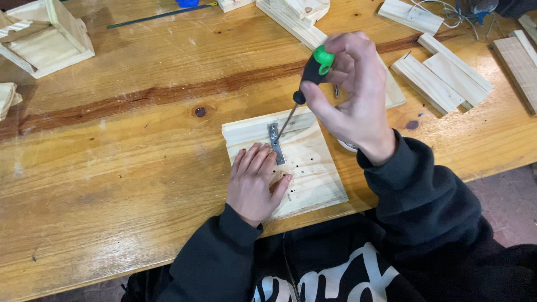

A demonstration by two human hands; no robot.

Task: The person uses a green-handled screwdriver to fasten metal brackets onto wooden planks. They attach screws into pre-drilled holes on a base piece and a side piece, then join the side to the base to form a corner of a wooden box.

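Because the screwdriver (306,84) leans well off vertical, its tip bearing on the top of the metal strip (275,143), the likeliest trouble is, I judge, a slip: the tip could jump out of the screw head and skid across the board (313,168) toward the left hand (254,182), which lies just below and beside the strip. A tilted tip could also chew the screw head or drive the screw crooked, and the board could turn on the table (112,140) if the hold-down weakens. The right hand (352,100) is curled closed round the green and black handle, thumb and fingers wrapped on it, with the shaft running down and left from the fist. The left hand lies flat on the board, fingers together and stretched out, thumb spread to the side, fingertips near the strip's lower end; whether they touch it is hard to tell. The board sits at the table's near edge, with loose slats (442,81) well apart at the right.
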